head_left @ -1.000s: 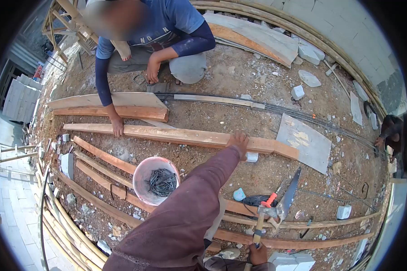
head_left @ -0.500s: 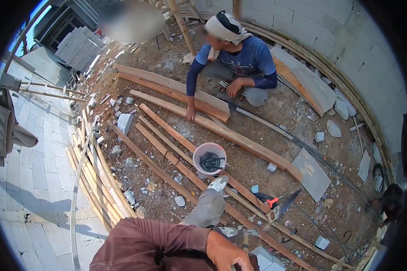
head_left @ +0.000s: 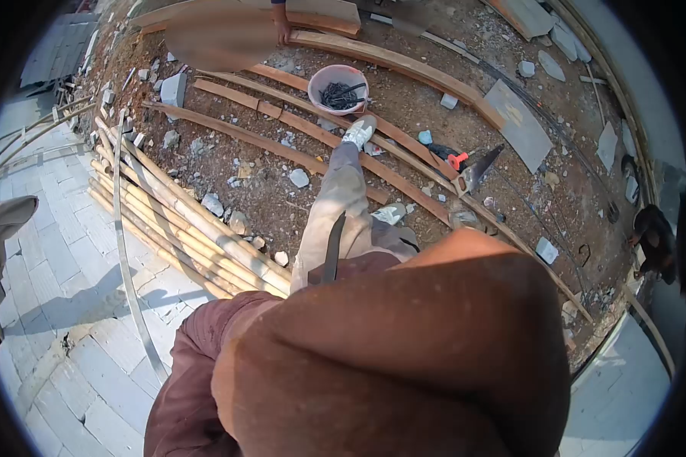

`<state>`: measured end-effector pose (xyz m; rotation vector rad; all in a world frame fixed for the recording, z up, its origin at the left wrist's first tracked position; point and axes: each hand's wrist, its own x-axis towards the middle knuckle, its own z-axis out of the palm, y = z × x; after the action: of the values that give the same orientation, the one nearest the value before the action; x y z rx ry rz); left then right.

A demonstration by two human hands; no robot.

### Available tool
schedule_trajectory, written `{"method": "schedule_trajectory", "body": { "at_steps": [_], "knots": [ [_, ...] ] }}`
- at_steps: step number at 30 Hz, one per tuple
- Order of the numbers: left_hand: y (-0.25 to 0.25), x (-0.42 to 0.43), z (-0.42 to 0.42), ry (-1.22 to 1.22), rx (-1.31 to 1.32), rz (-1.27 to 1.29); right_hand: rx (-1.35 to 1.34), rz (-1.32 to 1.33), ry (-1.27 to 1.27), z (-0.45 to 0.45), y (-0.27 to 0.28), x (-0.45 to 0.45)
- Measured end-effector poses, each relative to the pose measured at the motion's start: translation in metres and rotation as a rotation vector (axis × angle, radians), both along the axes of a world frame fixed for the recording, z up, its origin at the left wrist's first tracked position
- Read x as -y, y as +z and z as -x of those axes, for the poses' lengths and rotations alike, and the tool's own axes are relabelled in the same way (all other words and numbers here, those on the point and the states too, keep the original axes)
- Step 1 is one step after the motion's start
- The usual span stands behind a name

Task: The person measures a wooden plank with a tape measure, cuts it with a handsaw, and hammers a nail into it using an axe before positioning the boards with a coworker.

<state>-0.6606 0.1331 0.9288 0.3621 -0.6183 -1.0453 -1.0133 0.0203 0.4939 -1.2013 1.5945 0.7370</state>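
My left hand [head_left: 404, 358] looms very large just under the camera, reaching in from a maroon sleeve [head_left: 187, 373]. Its fingers cannot be made out, and whatever it may hold is hidden. A dark, pointed strip [head_left: 333, 247] rises beyond it in front of my trouser leg [head_left: 331, 194]; whether the hand touches it is unclear. My right hand is out of view. Past my shoe [head_left: 359, 132] stands a pinkish bucket [head_left: 338, 74] with dark pieces in it. A handsaw [head_left: 482, 169] lies to the right, beside a tool with a red-orange part [head_left: 457, 160].
Long planks [head_left: 240, 135] cross the rubble-strewn ground. Bamboo poles [head_left: 183, 221] lie at left beside pale block paving [head_left: 61, 251]. A flat grey sheet [head_left: 518, 126] lies at right. A co-worker's hand [head_left: 283, 33] touches a thick beam [head_left: 404, 59] at the top.
My view has tilted downward, so the bucket and planks sit higher. My left hand has risen from the bottom edge close to the camera. The co-worker is now mostly out of sight.
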Motion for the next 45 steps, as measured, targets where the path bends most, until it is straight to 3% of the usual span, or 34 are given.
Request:
{"method": "schedule_trajectory", "body": {
  "at_steps": [1, 3, 6, 11, 12, 13, 15, 17, 19, 21, 23, 25, 27, 29, 31, 33, 36, 39, 40, 43, 45],
  "knots": [
    [-0.002, 0.008, 0.005, -0.047, -0.058, 0.102, 0.137, 0.107, -0.059, -0.013, -0.003, 0.013],
    [-0.001, 0.032, 0.002, -0.179, -0.143, 0.352, 0.186, 0.102, 0.114, -0.048, 0.043, 0.028],
    [0.022, 0.008, 0.020, -0.182, -0.191, 0.365, 0.209, 0.127, 0.137, -0.061, 0.054, 0.021],
    [0.037, -0.024, -0.031, -0.515, 0.425, 0.251, 0.247, 0.091, 0.137, -0.057, 0.015, -0.002],
    [0.028, -0.033, -0.029, -0.533, 0.442, 0.202, 0.216, 0.194, 0.350, -0.053, 0.017, -0.007],
    [0.016, -0.041, -0.030, -0.550, 0.453, 0.151, 0.172, 0.296, 0.559, -0.054, 0.020, -0.010],
    [-0.018, -0.058, -0.042, -0.595, 0.516, -0.197, 0.195, 0.135, 0.499, -0.056, 0.038, -0.016],
    [-0.060, -0.077, -0.048, -0.354, 0.653, -0.683, 0.145, 0.016, 0.490, -0.051, 0.071, -0.026],
    [-0.144, -0.109, -0.055, -0.020, 1.069, -0.918, 0.044, -0.054, 0.562, -0.055, 0.093, -0.028],
    [-0.245, -0.163, -0.059, 0.185, 1.348, -1.143, 0.077, -0.017, 0.720, 0.005, 0.000, -0.031],
    [-0.292, -0.206, -0.057, 0.077, 1.163, -1.351, -0.033, 0.038, 0.719, 0.028, -0.036, -0.039],
    [-0.273, -0.223, -0.068, -0.301, 0.738, -1.529, -0.162, 0.036, 0.692, 0.034, -0.037, -0.050],
    [-0.271, -0.243, -0.061, -0.439, 0.459, -1.647, -0.207, 0.076, 0.588, 0.044, -0.033, -0.054],
    [-0.264, -0.251, -0.052, -0.337, 0.345, -1.681, -0.232, 0.153, 0.583, 0.066, -0.056, -0.055],
    [-0.233, -0.249, -0.047, -0.243, 0.200, -1.614, -0.190, 0.123, 0.568, 0.054, -0.036, -0.045],
    [-0.243, -0.255, -0.040, -0.134, 0.032, -1.541, -0.139, 0.114, 0.555, 0.039, -0.020, -0.035],
    [-0.362, -0.295, -0.055, -0.114, 0.173, -1.498, -0.064, 0.108, 0.545, 0.014, -0.003, -0.027],
    [-0.288, -0.279, -0.071, -0.087, 0.090, -1.633, -0.013, 0.104, 0.544, -0.014, 0.004, -0.027],
    [-0.354, -0.300, -0.080, 0.006, 0.232, -1.641, 0.001, 0.104, 0.546, -0.026, 0.005, -0.028],
    [-0.384, -0.317, -0.109, -0.018, 0.506, -1.855, 0.039, 0.098, 0.549, -0.071, 0.007, -0.031],
    [-0.378, -0.323, -0.114, 0.077, 0.660, -1.770, 0.059, 0.092, 0.546, -0.104, 0.014, -0.032]
  ]
}}
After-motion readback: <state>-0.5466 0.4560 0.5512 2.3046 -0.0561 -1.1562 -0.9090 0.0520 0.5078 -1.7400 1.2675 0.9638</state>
